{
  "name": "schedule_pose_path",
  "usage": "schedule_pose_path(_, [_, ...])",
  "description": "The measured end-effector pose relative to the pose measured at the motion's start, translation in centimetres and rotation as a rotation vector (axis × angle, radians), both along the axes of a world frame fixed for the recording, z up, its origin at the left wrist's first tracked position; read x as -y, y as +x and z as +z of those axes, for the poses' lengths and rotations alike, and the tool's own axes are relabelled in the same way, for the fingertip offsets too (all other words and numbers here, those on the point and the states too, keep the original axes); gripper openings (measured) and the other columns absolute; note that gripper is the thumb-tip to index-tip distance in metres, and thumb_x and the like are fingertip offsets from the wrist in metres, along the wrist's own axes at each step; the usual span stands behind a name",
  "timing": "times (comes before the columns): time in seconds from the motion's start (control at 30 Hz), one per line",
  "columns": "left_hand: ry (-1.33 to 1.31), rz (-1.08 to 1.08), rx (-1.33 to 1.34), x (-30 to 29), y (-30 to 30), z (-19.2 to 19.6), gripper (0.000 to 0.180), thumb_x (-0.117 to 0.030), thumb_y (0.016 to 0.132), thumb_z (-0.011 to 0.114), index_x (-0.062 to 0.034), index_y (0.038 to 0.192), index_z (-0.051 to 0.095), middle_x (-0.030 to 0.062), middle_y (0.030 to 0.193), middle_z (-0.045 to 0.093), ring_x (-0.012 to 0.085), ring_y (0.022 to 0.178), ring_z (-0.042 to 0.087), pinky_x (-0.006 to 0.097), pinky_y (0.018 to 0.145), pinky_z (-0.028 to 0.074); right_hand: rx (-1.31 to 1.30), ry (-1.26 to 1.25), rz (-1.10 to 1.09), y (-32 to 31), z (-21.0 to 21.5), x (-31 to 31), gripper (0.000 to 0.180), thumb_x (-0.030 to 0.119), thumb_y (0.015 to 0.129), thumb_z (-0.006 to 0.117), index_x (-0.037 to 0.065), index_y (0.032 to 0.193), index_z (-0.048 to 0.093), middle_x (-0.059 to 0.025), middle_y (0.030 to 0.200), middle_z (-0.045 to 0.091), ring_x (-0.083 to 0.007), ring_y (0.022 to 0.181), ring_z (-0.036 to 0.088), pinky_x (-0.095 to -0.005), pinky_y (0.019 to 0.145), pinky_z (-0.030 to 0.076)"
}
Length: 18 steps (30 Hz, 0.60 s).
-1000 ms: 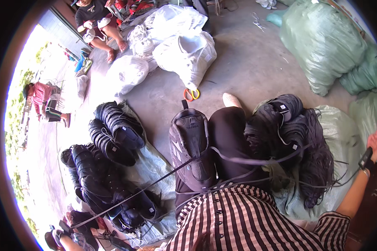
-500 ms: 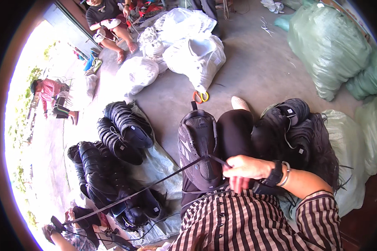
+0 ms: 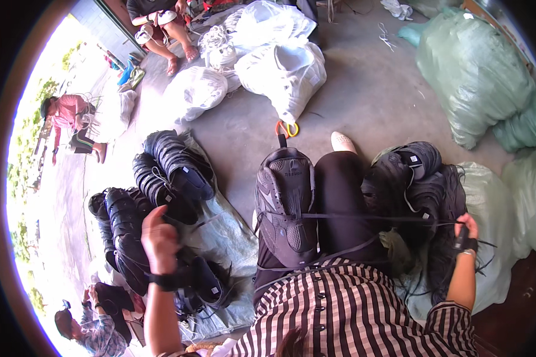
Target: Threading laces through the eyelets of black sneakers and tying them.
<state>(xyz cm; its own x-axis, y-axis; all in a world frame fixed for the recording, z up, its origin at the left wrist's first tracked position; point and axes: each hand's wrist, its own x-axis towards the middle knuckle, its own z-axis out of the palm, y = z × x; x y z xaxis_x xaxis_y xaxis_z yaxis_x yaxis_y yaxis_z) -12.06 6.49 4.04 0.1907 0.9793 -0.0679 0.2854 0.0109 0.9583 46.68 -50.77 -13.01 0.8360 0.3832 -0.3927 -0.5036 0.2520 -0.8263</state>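
Glare from left, bent edges, left hand [image 3: 159, 241] seemingly blurred

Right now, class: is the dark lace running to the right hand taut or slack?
Taut: the dark lace runs nearly straight from the shoe to the right hand.

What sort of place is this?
Probably an informal shoe workshop: rows of dark shoes, bulging green sacks, and a long dark lace running from the shoe on the person's lap.
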Motion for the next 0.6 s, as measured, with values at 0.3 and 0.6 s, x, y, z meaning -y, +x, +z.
schedule_pose_path(0.3, [0.460, 0.439, -0.865, -6.1, -23.0, -5.8, 0.023, -0.017, 0.090, 0.050, -0.0038, 0.108, 0.058, 0.0131, 0.100, 0.062, 0.0266, 0.089, 0.058, 0.035, 0.085, 0.043, 0.374, -1.529, -0.213, 2.5, 13.8, 30.5, 0.021, 0.024, 0.085, 0.063, 0.003, 0.086, 0.064, -0.0003, 0.072, 0.058, -0.0097, 0.065, 0.050, -0.0282, 0.059, 0.043])
schedule_pose_path(0.6, [0.481, 0.552, -1.459, -0.4, -45.6, -0.9, 0.028, -0.011, 0.084, 0.052, -0.0007, 0.108, 0.059, 0.0127, 0.105, 0.063, 0.0250, 0.097, 0.059, 0.030, 0.091, 0.043, 0.399, -1.789, 0.016, 5.0, 11.5, 31.7, 0.024, 0.028, 0.085, 0.063, 0.006, 0.076, 0.062, -0.0006, 0.059, 0.052, -0.0123, 0.052, 0.045, -0.0302, 0.051, 0.040])
